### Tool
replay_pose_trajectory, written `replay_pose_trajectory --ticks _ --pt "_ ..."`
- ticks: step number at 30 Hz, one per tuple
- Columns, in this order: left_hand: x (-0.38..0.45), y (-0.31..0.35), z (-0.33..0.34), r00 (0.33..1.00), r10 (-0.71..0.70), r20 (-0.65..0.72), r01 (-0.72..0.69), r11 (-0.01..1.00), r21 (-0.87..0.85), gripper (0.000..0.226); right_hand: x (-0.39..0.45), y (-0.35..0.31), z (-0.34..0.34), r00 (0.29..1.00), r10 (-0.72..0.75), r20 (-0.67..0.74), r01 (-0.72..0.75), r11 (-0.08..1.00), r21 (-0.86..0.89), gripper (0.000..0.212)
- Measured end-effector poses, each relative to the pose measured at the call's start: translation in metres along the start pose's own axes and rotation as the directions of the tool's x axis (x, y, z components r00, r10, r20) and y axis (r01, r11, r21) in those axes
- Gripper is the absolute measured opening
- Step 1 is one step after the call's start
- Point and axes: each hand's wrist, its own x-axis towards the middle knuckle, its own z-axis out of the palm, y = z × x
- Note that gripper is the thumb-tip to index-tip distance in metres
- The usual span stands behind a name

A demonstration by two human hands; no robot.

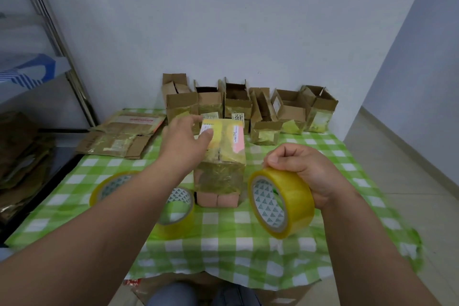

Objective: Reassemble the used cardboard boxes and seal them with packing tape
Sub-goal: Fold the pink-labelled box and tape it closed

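A closed cardboard box point(224, 156), glossy with yellowish tape and bearing white and pink labels, stands in the middle of the green checked table point(248, 243). My left hand point(185, 137) reaches over it with straight fingers, the thumb resting on the box's top left edge. To the right of the box my right hand point(300, 169) grips a roll of yellow packing tape point(280, 202), held on edge just above the table. Two more tape rolls lie flat: one point(177, 214) in front of the box, one point(111, 185) partly hidden behind my left forearm.
Several open-topped cardboard boxes point(248, 107) stand in a row at the table's far edge against the wall. Flattened boxes point(124, 137) lie at the far left corner. A metal shelf point(49, 57) and stacked cardboard point(19, 156) are at the left. Tiled floor is at the right.
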Motion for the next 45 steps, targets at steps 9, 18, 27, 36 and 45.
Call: replay_pose_trajectory --ticks 9,18,27,36,45 --pt "-0.056 0.053 -0.016 0.843 0.182 0.506 -0.128 0.982 -0.14 0.026 -0.016 -0.007 0.024 0.995 -0.104 0.003 0.104 0.995 0.003 0.006" --pt "-0.073 0.054 -0.018 0.893 0.058 0.447 0.038 0.978 -0.203 0.02 -0.041 0.001 0.04 0.962 -0.25 -0.113 0.22 0.949 -0.227 0.006" --pt "-0.086 0.034 -0.025 0.907 0.01 0.421 0.137 0.938 -0.318 0.017 -0.055 0.01 0.063 0.93 -0.355 -0.093 0.29 0.867 -0.406 0.011" --pt "-0.091 0.022 -0.035 0.973 0.039 0.227 0.049 0.929 -0.368 0.024 -0.061 0.011 0.078 0.892 -0.402 -0.208 0.272 0.843 -0.464 0.041" --pt "-0.082 0.018 -0.047 0.998 -0.023 0.059 0.047 0.89 -0.454 0.021 -0.071 0.032 0.075 0.958 -0.253 0.134 0.278 0.932 -0.232 0.031"
